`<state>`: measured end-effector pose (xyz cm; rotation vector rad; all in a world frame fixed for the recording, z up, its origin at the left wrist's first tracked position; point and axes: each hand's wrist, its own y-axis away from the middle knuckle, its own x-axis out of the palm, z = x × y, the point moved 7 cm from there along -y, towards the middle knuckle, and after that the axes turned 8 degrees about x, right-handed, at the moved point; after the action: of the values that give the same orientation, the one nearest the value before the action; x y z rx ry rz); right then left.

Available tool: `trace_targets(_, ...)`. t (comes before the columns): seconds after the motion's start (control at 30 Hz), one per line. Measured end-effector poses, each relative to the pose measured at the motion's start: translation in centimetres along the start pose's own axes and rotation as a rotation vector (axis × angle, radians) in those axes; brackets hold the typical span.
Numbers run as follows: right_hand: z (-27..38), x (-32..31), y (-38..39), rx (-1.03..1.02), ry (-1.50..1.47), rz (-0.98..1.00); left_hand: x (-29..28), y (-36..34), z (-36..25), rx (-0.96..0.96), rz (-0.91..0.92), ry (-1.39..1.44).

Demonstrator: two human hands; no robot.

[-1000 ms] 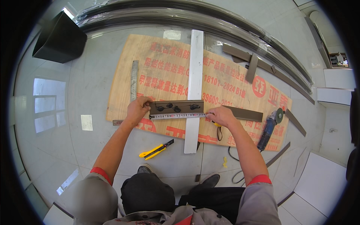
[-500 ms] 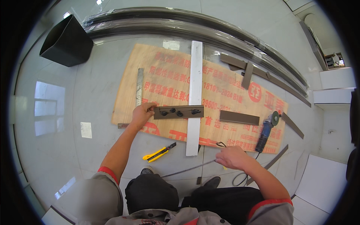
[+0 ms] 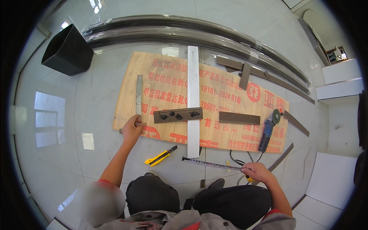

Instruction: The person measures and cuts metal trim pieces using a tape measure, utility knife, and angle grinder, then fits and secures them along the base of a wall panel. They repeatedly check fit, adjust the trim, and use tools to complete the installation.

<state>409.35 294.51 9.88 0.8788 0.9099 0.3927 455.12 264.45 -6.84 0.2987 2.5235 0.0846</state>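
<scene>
My left hand (image 3: 133, 126) has its fingers curled on the lower end of a steel ruler (image 3: 139, 96) lying on the printed plywood board (image 3: 126, 76). My right hand (image 3: 255, 171) is closed on a yellow tape measure (image 3: 249, 178), its blade (image 3: 212, 164) stretched leftward below the board. A brown profile piece (image 3: 165, 119) with several black clustered items on it lies across a long white bar (image 3: 193, 76). A second brown piece (image 3: 239, 118) lies to the right, beside a blue angle grinder (image 3: 267, 136). A yellow utility knife (image 3: 159, 156) lies on the tiled floor between my hands.
A black bin (image 3: 71, 55) stands at upper left. Long wrapped dark profiles (image 3: 199, 30) run along the back. More brown strips (image 3: 295, 122) lie around the board's right side, and a cord (image 3: 234, 157) trails below it. White panels (image 3: 326, 176) are at the right.
My left hand has left the brown piece and moved down-left to the ruler. My right hand has drawn the tape measure off the brown piece, down and rightward toward my knee.
</scene>
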Motion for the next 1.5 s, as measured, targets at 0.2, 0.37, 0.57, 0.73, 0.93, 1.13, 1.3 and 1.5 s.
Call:
trace_targets(0.2,-4.8,7.6,-2.7,0.016,-0.142,0.033,0.0,2.2,-1.9,0.186,0.076,-0.203)
trace_targets(0.37,-5.9,11.8,-3.2,0.064,-0.226,0.001,1.3,3.2,-3.2,0.252,0.16,-0.276)
trace_targets(0.57,-8.5,17.2,-4.9,0.045,0.069,-0.145,3.5,0.4,-9.7,0.546,0.183,-0.371)
trace_targets(0.73,-12.6,22.0,-5.9,0.072,0.05,-0.075,7.2,-0.5,-14.4,0.736,0.214,-0.344)
trace_targets(0.93,-13.5,19.6,-3.7,0.036,0.26,-0.061,8.0,1.0,-14.1,0.657,0.254,-0.272)
trace_targets(1.13,-14.8,17.9,-3.9,-0.159,0.211,-0.095,7.3,1.6,-13.4,0.548,0.266,-0.356)
trace_targets(1.3,-19.3,-0.4,-4.6,0.181,0.082,-1.029,4.8,2.2,-13.3,0.496,0.219,-0.428)
trace_targets(1.5,-29.3,-6.5,-12.4,0.743,-0.309,-1.063,5.8,2.7,-19.3,0.597,0.305,-0.434)
